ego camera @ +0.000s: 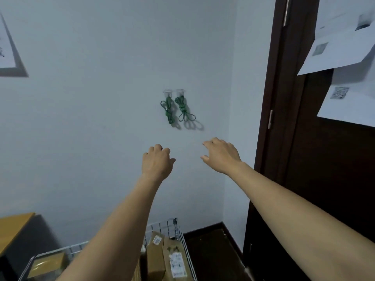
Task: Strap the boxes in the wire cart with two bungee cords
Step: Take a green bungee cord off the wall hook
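Indoors, a pale blue-grey wall (97, 122) filled most of the frame, meeting a dark wooden door (284, 102) on the right. Sheets of paper (343, 49) printed with square codes hung on the door. A framed picture (9, 55) showed at the far left edge, and the corner of a light wooden desk (14, 226) sat low on the left. Dark flooring (211, 252) ran along the foot of the wall.

Two small clear hooks (168, 92) were fixed side by side on the wall. The left bungee cord (168, 111) and the right bungee cord (183, 110), both green and bundled, hung from them, close together but apart.

At the bottom of the frame stood the wire cart (178, 230), its white mesh wall near the base of the wall. Cardboard boxes (160, 256) with shipping labels were packed upright inside it, partly hidden behind the left forearm.

Both bare arms were stretched up toward the wall. The left hand (157, 162), back to the camera, had its fingers loosely curled and held nothing. It hung below the left bungee cord without touching it. The right hand (222, 156) had its fingers relaxed and slightly bent, the thumb set apart, and was empty too. It sat below and to the right of the right bungee cord, clear of it.
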